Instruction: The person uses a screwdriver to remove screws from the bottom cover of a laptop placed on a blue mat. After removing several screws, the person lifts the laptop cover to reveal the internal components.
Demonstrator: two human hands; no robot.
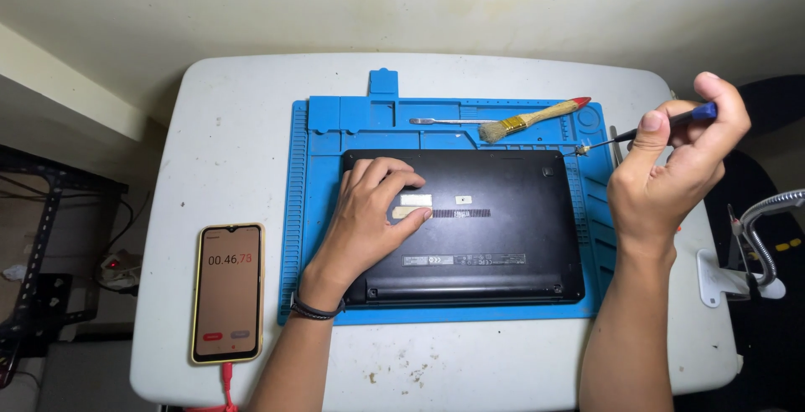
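A white table (pixel 226 127) stands against a pale wall, bearing a blue work mat (pixel 323 123) on which a black laptop (pixel 503 236) lies bottom-up, with a brush (pixel 530 119) and a thin metal tool (pixel 444 121) near the mat's far edge. The left hand (pixel 369 215) rests open and flat on the laptop's base, hiding part of it. The right hand (pixel 671 173) is closed around a blue-handled screwdriver (pixel 650 129) raised over the mat's far right corner, its tip too small to make out, while a phone (pixel 227 292) showing a timer lies at the left, its cable cut off below.
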